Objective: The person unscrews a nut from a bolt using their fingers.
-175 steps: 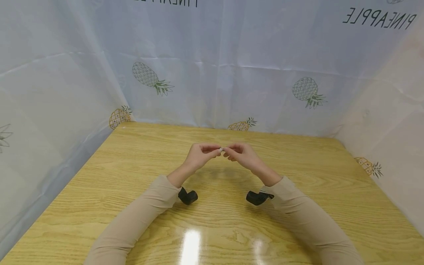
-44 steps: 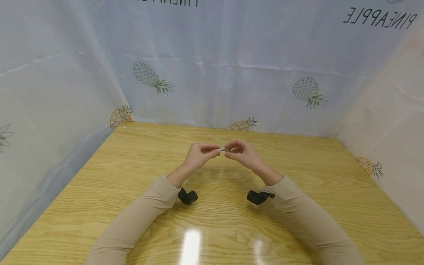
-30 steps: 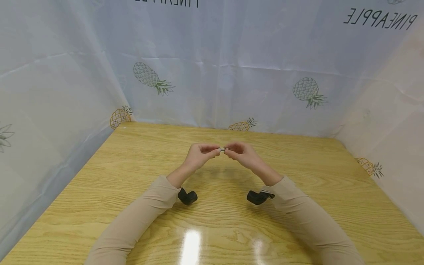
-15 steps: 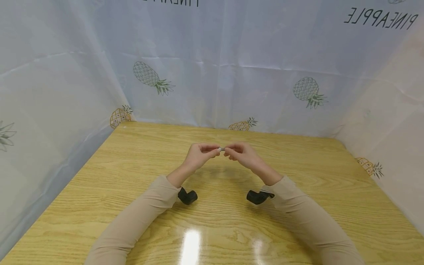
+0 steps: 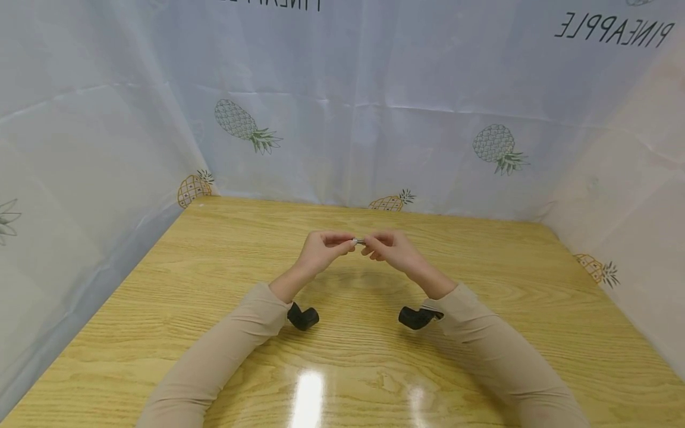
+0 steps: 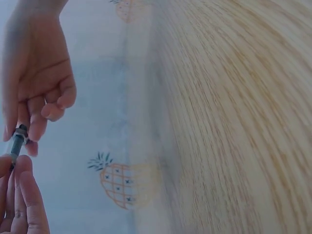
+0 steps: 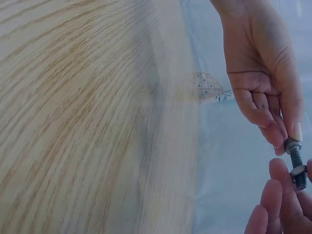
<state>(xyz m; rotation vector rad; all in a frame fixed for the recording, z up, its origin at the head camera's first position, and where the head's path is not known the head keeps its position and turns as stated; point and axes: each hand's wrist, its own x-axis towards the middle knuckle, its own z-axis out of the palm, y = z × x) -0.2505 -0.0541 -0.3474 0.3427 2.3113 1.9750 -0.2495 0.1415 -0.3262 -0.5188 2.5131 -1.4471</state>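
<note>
A small dark metal bolt (image 7: 296,157) lies level between my fingertips, held above the wooden table. In the head view, my left hand (image 5: 319,252) pinches its head end between thumb and fingers. A nut (image 7: 298,170) sits on the thread close to the bolt's free end. My right hand (image 5: 397,249) has its thumb and index finger on the nut, while its other fingers curl below. The left wrist view shows the bare thread between the two hands, with the nut up by the right fingertips. The bolt's head is partly covered by the left fingers.
The light wooden table (image 5: 214,285) spreads under both forearms. Pale cloth curtains (image 5: 353,142) with printed pineapples stand behind and at both sides. Black wrist mounts (image 5: 304,318) stick out below the beige sleeves.
The right fingers, spread apart around the nut 1.5 s ago, have come together on it again and shifted slightly. My left hand has kept its hold on the bolt in place.
</note>
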